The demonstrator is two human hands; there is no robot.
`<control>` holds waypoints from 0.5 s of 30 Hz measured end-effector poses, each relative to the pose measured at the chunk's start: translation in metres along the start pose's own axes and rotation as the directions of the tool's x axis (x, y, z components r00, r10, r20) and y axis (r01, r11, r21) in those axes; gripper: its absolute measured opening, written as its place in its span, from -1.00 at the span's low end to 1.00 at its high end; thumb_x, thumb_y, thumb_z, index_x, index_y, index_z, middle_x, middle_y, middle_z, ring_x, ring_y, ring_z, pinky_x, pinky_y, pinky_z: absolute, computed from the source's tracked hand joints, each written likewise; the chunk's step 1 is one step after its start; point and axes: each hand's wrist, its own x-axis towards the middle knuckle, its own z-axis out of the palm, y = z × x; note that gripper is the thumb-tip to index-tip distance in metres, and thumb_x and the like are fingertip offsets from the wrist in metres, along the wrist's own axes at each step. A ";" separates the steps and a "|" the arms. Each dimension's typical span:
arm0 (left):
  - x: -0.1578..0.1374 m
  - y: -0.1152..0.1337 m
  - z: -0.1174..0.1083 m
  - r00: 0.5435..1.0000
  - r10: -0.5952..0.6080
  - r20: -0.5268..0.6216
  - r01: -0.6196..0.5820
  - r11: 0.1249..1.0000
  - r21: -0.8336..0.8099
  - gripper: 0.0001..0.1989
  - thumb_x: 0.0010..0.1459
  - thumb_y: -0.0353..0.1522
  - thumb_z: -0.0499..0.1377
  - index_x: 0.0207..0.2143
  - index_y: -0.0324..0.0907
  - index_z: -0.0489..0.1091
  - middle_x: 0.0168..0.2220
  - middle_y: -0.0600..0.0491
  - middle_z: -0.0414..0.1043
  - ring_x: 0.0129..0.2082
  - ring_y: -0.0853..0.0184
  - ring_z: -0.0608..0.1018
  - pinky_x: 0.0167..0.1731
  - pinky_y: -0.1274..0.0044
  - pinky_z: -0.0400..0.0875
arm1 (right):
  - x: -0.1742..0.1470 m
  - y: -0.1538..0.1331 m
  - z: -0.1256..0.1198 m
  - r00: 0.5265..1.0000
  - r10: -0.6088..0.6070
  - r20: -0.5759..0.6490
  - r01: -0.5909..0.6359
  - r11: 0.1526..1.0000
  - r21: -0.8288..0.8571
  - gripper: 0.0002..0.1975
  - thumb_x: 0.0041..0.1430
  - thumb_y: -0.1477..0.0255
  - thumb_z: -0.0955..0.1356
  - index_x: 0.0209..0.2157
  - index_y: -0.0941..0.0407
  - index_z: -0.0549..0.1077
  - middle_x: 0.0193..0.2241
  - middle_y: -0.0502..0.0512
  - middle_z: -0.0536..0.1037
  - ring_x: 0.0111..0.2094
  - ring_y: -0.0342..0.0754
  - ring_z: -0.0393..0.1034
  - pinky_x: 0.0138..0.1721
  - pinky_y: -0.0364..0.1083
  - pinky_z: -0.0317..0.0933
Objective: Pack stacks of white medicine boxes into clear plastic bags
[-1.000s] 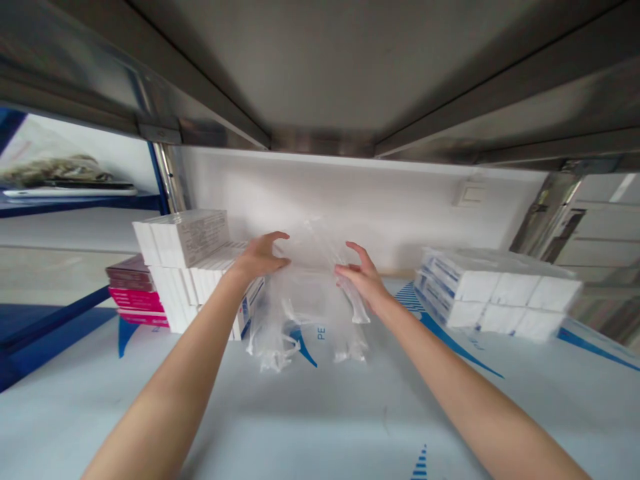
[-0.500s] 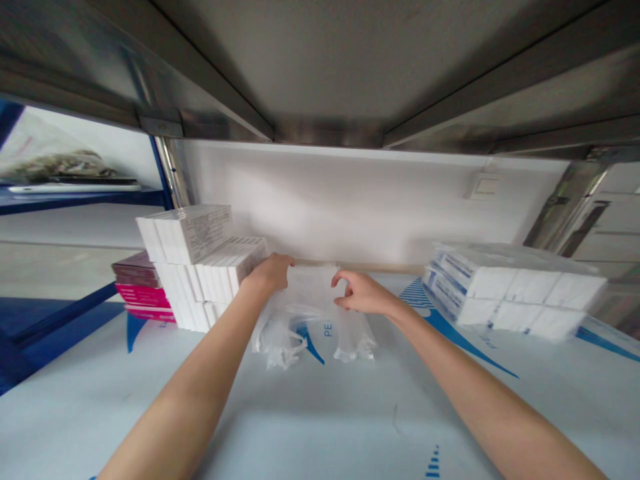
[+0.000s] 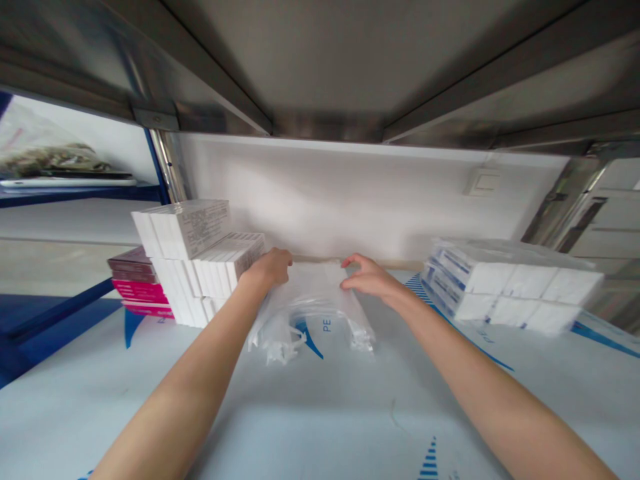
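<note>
A flat stack of clear-white plastic bags [image 3: 315,287] lies on the shelf in front of me, its two handle ends pointing toward me. My left hand [image 3: 273,268] is at the stack's far left corner, fingers curled over the edge and closed on it; some fingertips are hidden. At the far right corner, my right hand [image 3: 369,277] has its fingers and thumb apart, the tips at the bags' edge. The left handle end is crumpled and bunched.
White boxes [image 3: 200,260] are stacked left of my left hand, with pink boxes [image 3: 143,293] behind them. Plastic-wrapped white packs [image 3: 515,287] stand on the right. A metal shelf [image 3: 325,60] hangs low overhead. Behind is a white wall [image 3: 350,200] with a switch [image 3: 486,182].
My right hand has shifted slightly right, to the bags' edge. The bags look flatter and wider, and their right handle end lies straighter. The left hand has barely moved.
</note>
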 end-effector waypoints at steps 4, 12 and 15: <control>-0.002 0.006 -0.003 1.000 -0.016 0.018 0.015 1.000 0.012 -0.47 -0.07 -0.54 0.25 0.03 -0.17 0.47 -0.01 -0.10 0.53 0.07 0.12 0.51 -0.05 0.46 0.45 | 0.002 0.006 -0.016 0.999 0.033 -0.021 -0.031 0.994 0.107 -0.57 -0.12 0.52 0.41 -0.12 0.09 0.37 -0.62 -0.17 0.32 -0.61 -0.21 0.11 -0.58 -0.21 -0.08; -0.009 0.011 -0.004 0.999 -0.005 0.052 0.004 1.000 0.026 -0.57 -0.08 -0.47 0.30 -0.07 -0.16 0.52 -0.16 -0.07 0.59 -0.12 0.15 0.60 -0.17 0.48 0.50 | 0.005 0.029 -0.019 0.997 0.040 0.073 -0.039 0.999 -0.022 -0.63 -0.12 0.54 0.44 -0.17 0.13 0.48 -0.67 -0.15 0.36 -0.64 -0.18 0.19 -0.57 -0.20 0.08; -0.009 0.018 -0.005 0.999 0.027 -0.019 -0.026 0.999 0.041 -0.58 -0.05 -0.42 0.34 -0.06 -0.12 0.52 0.03 -0.08 0.49 0.04 0.11 0.52 -0.01 0.42 0.44 | 0.009 0.024 -0.015 0.998 -0.010 -0.055 0.003 0.992 -0.130 -0.58 -0.11 0.61 0.42 -0.11 0.15 0.50 -0.42 0.03 0.54 -0.42 -0.07 0.41 -0.36 -0.12 0.28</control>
